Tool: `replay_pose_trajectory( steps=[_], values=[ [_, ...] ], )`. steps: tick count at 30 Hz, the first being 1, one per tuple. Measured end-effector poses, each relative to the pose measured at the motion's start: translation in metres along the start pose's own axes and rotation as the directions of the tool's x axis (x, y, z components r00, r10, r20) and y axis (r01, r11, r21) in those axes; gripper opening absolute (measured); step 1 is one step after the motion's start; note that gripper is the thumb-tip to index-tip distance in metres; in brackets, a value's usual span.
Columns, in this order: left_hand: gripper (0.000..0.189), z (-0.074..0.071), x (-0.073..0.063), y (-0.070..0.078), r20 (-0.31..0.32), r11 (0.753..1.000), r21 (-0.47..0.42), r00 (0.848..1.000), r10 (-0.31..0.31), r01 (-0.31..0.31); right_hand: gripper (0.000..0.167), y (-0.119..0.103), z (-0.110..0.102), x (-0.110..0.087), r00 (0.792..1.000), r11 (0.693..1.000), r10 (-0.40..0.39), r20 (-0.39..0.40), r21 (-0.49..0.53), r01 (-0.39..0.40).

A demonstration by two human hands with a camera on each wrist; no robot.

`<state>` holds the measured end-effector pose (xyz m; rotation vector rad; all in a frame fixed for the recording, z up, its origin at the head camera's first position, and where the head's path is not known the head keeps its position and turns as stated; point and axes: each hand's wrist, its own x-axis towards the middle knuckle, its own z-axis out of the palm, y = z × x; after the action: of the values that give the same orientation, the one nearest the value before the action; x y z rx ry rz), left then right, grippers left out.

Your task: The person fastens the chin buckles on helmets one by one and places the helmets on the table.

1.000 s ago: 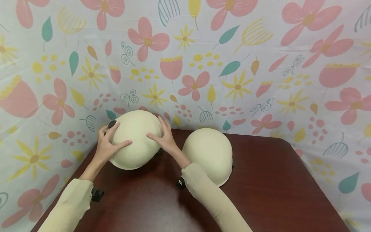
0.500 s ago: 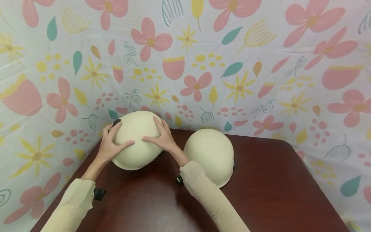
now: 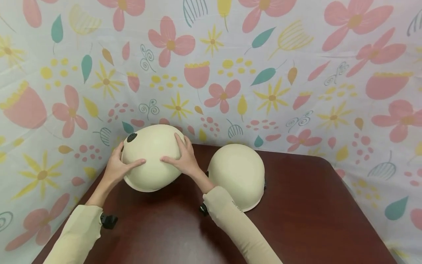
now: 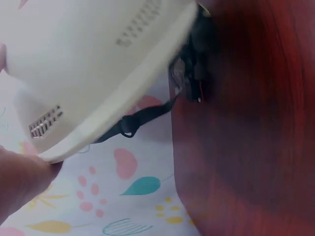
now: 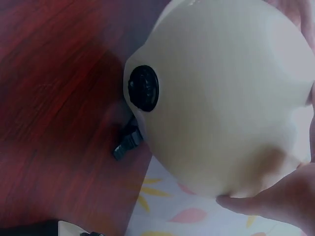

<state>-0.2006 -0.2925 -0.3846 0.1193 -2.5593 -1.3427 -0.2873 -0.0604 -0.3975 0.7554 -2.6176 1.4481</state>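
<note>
A cream helmet (image 3: 153,157) is tilted at the back left of the table, held between both hands. My left hand (image 3: 115,167) grips its left side low down, thumb across the front of the shell. On the right side, my right hand (image 3: 185,157) spreads over the shell with its thumb pointing inward. A round black disc (image 3: 132,137) shows at the helmet's upper left, and another black disc (image 5: 143,88) appears in the right wrist view. Under the raised rim hangs a black chin strap (image 4: 142,115). Small vent slots (image 4: 45,122) pierce the shell.
A second cream helmet (image 3: 236,176) stands dome up just right of my right forearm, partly behind it. The dark red-brown table (image 3: 306,205) meets a flower-printed cloth (image 3: 211,73) at the back and left. Black wrist cameras (image 3: 108,221) sit on both sleeves.
My left hand has slid left and down on the helmet, uncovering the black disc. My right hand has moved slightly inward over the shell. The second helmet stays put.
</note>
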Motion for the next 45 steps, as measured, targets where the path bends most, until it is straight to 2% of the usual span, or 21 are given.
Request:
replay_pose_trajectory(
  steps=[3, 7, 14, 19, 24, 29, 32, 35, 39, 45],
  values=[
    [0.109, -0.003, -0.002, -0.002, 0.014, 0.999, -0.042, 1.000, -0.021, 0.021, 0.097, -0.005, 0.002, -0.002, 1.000, 1.000, -0.008, -0.011, -0.006, 0.008],
    [0.104, -0.003, -0.006, -0.004, 0.026, 0.996, -0.089, 1.000, -0.007, 0.010, 0.098, -0.009, 0.002, -0.008, 0.999, 1.000, -0.019, -0.027, -0.006, 0.018],
    [0.110, -0.002, -0.009, -0.001, 0.022, 0.992, -0.113, 0.999, 0.049, -0.047, 0.099, 0.002, 0.009, -0.024, 0.998, 0.991, 0.001, -0.068, 0.137, 0.009],
    [0.112, 0.004, -0.009, -0.001, -0.012, 0.981, -0.128, 0.990, 0.143, -0.143, 0.101, 0.012, 0.018, -0.035, 0.997, 0.973, -0.009, -0.076, 0.229, 0.026],
    [0.116, 0.016, -0.008, -0.002, -0.063, 0.975, -0.040, 0.974, 0.216, -0.219, 0.102, 0.015, 0.019, -0.040, 0.999, 0.962, 0.005, -0.051, 0.275, 0.009],
    [0.116, 0.022, -0.006, -0.001, -0.133, 0.976, 0.035, 0.967, 0.218, -0.216, 0.102, 0.011, 0.014, -0.038, 1.000, 0.953, -0.001, -0.024, 0.302, 0.009],
    [0.116, 0.023, -0.006, 0.002, -0.135, 0.977, 0.039, 0.968, 0.213, -0.210, 0.102, 0.009, 0.010, -0.035, 1.000, 0.946, 0.003, -0.030, 0.325, 0.007],
    [0.115, 0.025, -0.006, 0.004, -0.119, 0.972, 0.056, 0.965, 0.234, -0.228, 0.103, 0.005, 0.006, -0.032, 0.999, 0.945, 0.013, -0.047, 0.326, 0.003],
    [0.114, 0.030, -0.006, 0.005, -0.094, 0.953, 0.111, 0.952, 0.291, -0.280, 0.102, -0.003, -0.001, -0.025, 0.998, 0.966, 0.033, -0.056, 0.257, -0.018],
    [0.111, 0.041, -0.006, 0.009, -0.079, 0.905, 0.228, 0.920, 0.384, -0.359, 0.103, -0.012, -0.007, -0.012, 0.998, 0.991, 0.062, -0.025, 0.124, -0.059]
  ],
)
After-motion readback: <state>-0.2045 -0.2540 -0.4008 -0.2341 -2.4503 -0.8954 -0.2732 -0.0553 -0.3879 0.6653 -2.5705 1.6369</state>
